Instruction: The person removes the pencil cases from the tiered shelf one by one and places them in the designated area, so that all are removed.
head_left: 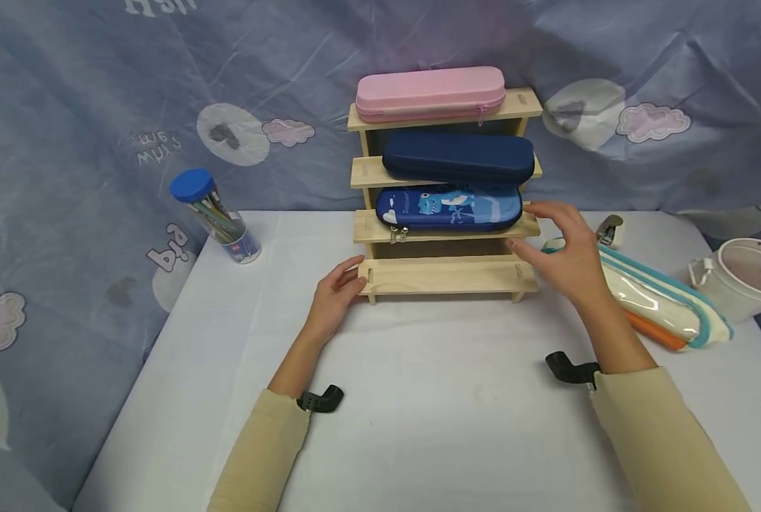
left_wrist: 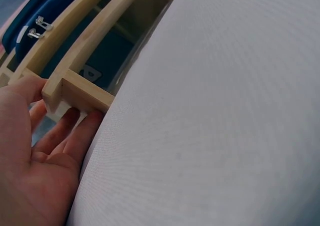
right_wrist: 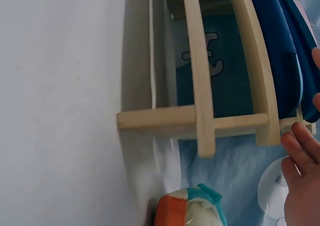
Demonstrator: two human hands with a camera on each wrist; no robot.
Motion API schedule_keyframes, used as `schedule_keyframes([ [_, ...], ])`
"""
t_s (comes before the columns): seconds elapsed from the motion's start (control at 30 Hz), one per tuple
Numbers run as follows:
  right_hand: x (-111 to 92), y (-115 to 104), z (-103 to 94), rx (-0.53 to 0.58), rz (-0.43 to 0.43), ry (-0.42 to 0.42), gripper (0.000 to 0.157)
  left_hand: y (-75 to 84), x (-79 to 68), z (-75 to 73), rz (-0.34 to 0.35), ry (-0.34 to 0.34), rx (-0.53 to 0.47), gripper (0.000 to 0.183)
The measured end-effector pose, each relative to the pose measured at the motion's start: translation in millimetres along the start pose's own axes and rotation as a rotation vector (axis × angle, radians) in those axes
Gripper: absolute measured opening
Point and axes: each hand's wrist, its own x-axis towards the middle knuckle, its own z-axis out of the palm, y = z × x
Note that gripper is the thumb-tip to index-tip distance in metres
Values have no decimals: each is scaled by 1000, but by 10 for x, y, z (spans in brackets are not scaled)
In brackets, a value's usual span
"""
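A tiered wooden rack (head_left: pixel 447 276) stands on the table. My left hand (head_left: pixel 336 295) holds the left end of its lowest shelf, thumb at the corner and fingers bent beside the side piece (left_wrist: pixel 82 93). My right hand (head_left: pixel 566 249) is at the rack's right side, fingers spread and fingertips right at the shelf end (right_wrist: pixel 267 133). On the shelf beside it lies a blue dinosaur pencil case (head_left: pixel 451 208). A navy pencil case (head_left: pixel 459 156) lies one step higher, and a pink pencil case (head_left: pixel 430 94) sits on top. The lowest shelf carries nothing.
Right of the rack lies a clear pencil pouch (head_left: pixel 652 295) with teal and orange parts, beside a white bucket (head_left: pixel 748 274). A blue-lidded tub of pencils (head_left: pixel 217 217) stands at the far left. A patterned blue cloth (head_left: pixel 278 78) hangs behind the white table (head_left: pixel 444 412).
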Motion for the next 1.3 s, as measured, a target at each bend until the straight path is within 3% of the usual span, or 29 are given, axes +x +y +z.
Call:
schedule_keyframes([
  [0.27, 158, -49, 108, -30, -19, -61, 63, 10, 17, -8, -9, 0, 8, 43],
  [0.47, 170, -57, 162, -104, 0, -101, 68, -3, 7, -4, -6, 2, -3, 43],
  [0.77, 148, -49, 211, -157, -10, -42, 55, 12, 16, -13, -32, -4, -23, 44],
  [1.1, 45, -41, 167, -147, -82, -22, 54, 308, -82, 46, -35, -18, -17, 46],
  [1.3, -19, -43, 134, -125, -136, -13, 55, 89, -16, 6, -22, 1, -17, 46],
])
